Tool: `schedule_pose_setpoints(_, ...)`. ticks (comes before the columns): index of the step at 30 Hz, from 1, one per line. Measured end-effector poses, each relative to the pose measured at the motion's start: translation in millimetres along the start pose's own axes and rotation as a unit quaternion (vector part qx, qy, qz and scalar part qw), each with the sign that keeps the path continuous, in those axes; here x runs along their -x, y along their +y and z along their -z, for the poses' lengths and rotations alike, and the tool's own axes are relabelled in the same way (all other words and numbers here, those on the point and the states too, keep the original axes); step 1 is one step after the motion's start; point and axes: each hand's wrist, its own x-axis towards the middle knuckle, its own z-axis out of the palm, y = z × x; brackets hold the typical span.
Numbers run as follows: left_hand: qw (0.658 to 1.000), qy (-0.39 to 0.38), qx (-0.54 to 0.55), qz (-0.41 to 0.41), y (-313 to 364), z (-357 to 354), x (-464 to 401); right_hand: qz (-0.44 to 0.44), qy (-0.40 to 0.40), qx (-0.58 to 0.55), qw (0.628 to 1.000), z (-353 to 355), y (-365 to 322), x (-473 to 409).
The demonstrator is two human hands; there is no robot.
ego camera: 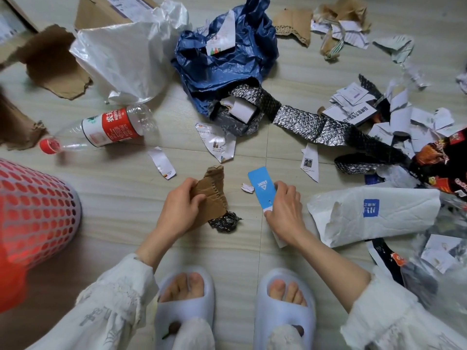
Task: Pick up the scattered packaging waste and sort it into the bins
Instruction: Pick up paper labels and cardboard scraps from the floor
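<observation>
With the left hand (183, 205) gripping the cardboard scrap (211, 195) and the right hand (284, 208) pinching the blue tag (261, 190) just above the floor (126, 198), keep both grips firm — the red basket (35, 213) stands near, left.

Left hand (182, 208) fingers curled in a grip, right hand (283, 210) pinching, forearms angled inward

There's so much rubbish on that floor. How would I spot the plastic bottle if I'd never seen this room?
Start at the red perforated plastic basket on the left edge. Just above it, the clear plastic bottle lies on its side on the pale floor, below the white plastic bag. It alone has a red cap and a red-and-white label; its neighbours are torn brown cardboard and paper scraps.
</observation>
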Motion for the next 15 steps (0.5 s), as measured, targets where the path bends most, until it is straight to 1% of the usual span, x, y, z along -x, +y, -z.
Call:
schedule_pose_setpoints(2, 0.999, 0.005, 0.031, 0.008, 0, 3, 3, 0.001, 0.002, 0.003, 1.0, 0, -1, -2)
schedule_pose_setpoints(4, 0.997, 0.019, 0.069, 0.027, -2, 7, 3, -0.004, 0.002, -0.018, 1.0, -1, 1, -4)
schedule_pose_setpoints(7, 0.993, 0.039, 0.104, 0.048, -10, 16, 0, 0.0, 0.0, -0.094, 0.996, 4, 6, -7)
schedule_pose_setpoints(10, 0.987, 0.063, 0.132, 0.071, -19, 29, -5, 0.028, 0.028, -0.152, 0.988, 18, 5, -2)
schedule_pose_setpoints(12, 0.982, 0.082, 0.144, 0.09, -27, 35, -6, 0.053, 0.032, -0.186, 0.981, 25, -7, 5)
schedule_pose_setpoints(13, 0.98, 0.09, 0.151, 0.099, -31, 36, -6, 0.072, 0.018, -0.192, 0.979, 26, -15, 8)
schedule_pose_setpoints(15, 0.977, 0.103, 0.151, 0.113, -37, 36, -1, 0.121, -0.043, -0.156, 0.979, 17, -33, 15)
